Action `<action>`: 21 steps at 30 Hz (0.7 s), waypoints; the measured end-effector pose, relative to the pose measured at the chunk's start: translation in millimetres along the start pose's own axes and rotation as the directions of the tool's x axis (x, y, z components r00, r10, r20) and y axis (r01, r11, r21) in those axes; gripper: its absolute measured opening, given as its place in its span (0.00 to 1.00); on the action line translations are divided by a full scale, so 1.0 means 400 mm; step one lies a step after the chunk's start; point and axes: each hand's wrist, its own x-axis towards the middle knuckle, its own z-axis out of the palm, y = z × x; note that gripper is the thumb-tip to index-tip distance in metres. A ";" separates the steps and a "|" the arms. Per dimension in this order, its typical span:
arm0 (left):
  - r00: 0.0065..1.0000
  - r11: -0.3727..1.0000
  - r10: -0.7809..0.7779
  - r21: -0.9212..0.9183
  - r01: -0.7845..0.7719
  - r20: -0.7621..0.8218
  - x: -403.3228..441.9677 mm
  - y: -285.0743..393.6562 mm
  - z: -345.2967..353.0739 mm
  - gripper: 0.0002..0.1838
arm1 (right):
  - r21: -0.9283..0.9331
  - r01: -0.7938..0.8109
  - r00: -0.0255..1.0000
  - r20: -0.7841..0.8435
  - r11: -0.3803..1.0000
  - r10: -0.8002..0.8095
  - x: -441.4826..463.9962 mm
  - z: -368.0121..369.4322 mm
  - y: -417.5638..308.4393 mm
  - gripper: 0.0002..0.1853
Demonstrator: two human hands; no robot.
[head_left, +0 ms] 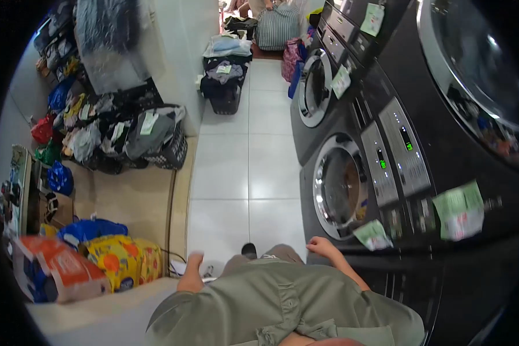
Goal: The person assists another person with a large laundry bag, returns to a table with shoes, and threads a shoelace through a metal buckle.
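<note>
My left hand [195,263] hangs low at my left side, smeared by motion, and its fingers do not show clearly. It is nearest to the pale ledge edge. My right hand [323,247] hangs at my right side with its fingers curled in and nothing visible in them. Close by it is the round door of a black front-loading machine [337,187]. Green and white paper slips [372,235] are attached to the machine fronts. Two control panels [389,153] beside that door show lit green digits.
A tiled aisle [248,167] runs ahead. Laundry baskets [228,95] with folded clothes stand along it, with a striped bag [278,27] and a person's hand [269,4] at the far end. Bags [124,259] and clothes lie on the left ledge. A large upper machine door [478,57] is at right.
</note>
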 end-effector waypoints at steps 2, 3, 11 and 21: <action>0.926 0.909 -0.220 -0.409 0.080 -0.307 0.088 0.139 -0.442 0.18 | -0.017 0.037 0.997 -0.061 0.999 -0.038 0.128 -0.105 -0.037 0.19; 0.904 0.878 -0.204 -0.478 0.000 -0.375 0.232 0.141 -0.569 0.21 | -0.007 0.042 0.997 -0.061 0.999 -0.042 0.192 -0.148 -0.059 0.19; 0.735 0.666 -0.138 -0.612 -0.427 -0.664 0.720 0.385 -1.250 0.21 | -0.095 0.035 0.999 0.029 0.995 -0.032 0.868 -0.556 -0.258 0.20; 0.924 0.951 -0.059 -0.261 0.168 0.379 1.025 0.197 -1.073 0.20 | 0.155 0.182 0.981 -0.095 0.971 -0.169 1.606 -1.074 -0.704 0.16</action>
